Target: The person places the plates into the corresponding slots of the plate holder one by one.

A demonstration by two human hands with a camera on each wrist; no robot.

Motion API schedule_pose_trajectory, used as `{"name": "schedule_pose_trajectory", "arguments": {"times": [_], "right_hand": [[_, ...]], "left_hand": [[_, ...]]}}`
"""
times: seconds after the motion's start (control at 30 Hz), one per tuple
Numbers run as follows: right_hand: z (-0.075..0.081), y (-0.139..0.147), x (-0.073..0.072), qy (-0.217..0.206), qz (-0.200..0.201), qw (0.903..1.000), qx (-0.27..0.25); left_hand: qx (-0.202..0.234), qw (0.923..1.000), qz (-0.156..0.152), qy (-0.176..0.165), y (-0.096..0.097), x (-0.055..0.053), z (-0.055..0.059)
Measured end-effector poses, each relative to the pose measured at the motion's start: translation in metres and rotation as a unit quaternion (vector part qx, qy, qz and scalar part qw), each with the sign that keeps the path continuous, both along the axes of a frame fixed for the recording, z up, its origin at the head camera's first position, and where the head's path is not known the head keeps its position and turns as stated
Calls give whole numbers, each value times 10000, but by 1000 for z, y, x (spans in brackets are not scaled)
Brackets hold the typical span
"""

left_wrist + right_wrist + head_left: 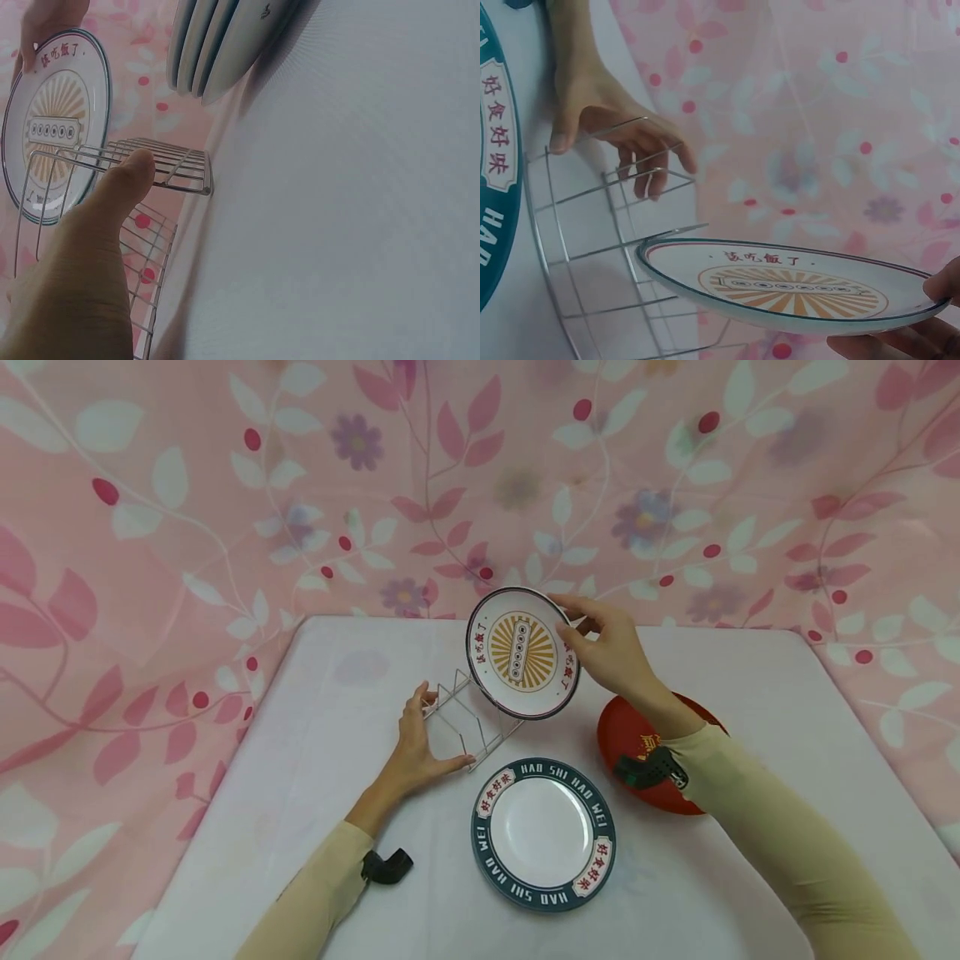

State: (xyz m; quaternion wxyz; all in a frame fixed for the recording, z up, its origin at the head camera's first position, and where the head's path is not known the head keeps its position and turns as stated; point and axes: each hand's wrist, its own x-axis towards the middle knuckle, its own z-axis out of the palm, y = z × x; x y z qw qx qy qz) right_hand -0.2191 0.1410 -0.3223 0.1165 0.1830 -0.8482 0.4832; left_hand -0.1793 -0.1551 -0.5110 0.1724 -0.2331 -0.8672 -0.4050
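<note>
My right hand (611,647) pinches the rim of a white plate (522,652), thumb on its face and fingers behind. The plate has a dark rim and a yellow sunburst print; it is held tilted above the right end of a wire plate rack (487,747). In the right wrist view the plate (795,289) overlaps the rack's wires. My left hand (416,747) grips the rack's left end, with the thumb (135,176) on the near wire and the fingers (652,161) curled at the far side.
Several stacked plates (225,45) stand close to the rack, the top one a dark green-rimmed plate (543,889) with lettering. A red plate (675,797) with gold print lies under the right forearm. Behind the white table (247,860) hangs a pink floral cloth (517,485).
</note>
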Motion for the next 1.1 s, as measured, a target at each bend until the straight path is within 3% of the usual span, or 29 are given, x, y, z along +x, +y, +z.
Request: {"name": "schedule_pose_trajectory", "arguments": {"times": [0.27,0.67,1.1], "right_hand": [[-23,-15,2,-101,117,9994,304],[-51,-36,2,-621,406,9972,3],[-58,-39,3,-829,401,9957,-73]], "left_hand": [[-27,10000,51,-50,0,1,2],[-36,9999,66,-140,0,2,0],[37,9999,64,-142,0,2,1]]}}
